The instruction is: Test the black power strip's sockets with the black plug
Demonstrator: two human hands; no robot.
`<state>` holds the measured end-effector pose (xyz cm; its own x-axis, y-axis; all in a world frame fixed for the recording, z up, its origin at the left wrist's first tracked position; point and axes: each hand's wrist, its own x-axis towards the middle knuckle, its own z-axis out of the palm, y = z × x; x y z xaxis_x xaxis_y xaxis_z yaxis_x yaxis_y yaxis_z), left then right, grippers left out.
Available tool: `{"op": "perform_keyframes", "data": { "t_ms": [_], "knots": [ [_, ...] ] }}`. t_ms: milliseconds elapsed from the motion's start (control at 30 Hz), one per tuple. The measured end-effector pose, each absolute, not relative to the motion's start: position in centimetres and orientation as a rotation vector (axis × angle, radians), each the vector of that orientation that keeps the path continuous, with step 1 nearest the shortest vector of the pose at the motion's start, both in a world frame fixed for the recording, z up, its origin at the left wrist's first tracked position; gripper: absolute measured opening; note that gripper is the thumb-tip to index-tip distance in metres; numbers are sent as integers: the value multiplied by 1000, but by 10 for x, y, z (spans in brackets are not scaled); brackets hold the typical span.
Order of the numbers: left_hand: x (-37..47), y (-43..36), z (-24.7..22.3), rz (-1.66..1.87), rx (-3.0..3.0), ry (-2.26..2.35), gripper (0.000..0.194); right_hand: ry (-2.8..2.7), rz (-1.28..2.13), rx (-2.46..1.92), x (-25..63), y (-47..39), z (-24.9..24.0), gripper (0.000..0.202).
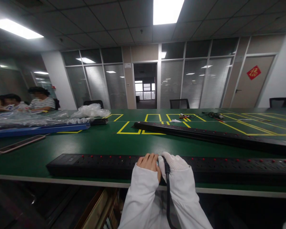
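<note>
A long black power strip [95, 165] with a row of red indicator lights lies along the near edge of the table. My bare left hand [148, 163] rests over its middle, fingers together and curled over the top. Right beside it is my right hand [175, 161] in a white dotted glove, closed around a black plug [166, 167]. The plug's thick cable runs down between my forearms past the table edge. Its front end is hidden, so I cannot tell whether it sits in a socket.
A second black power strip [205, 135] lies slantwise behind. Left are a phone [21, 143], a blue long profile [40, 129] and clear plastic wrap [90, 110]. Loose wires [212, 116] lie at the back on the green table [105, 143]. People sit far left.
</note>
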<state>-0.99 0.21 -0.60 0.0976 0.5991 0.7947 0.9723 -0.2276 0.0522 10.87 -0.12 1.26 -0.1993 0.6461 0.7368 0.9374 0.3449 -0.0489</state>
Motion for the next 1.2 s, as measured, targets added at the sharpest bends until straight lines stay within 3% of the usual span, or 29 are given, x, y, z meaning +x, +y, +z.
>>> {"op": "perform_keyframes", "data": {
  "t_ms": [1200],
  "knots": [
    [-10,4,-10,-999,-1888,-1542,39,-1973,-497,-1415,109,-1,14,32]
  ]
}}
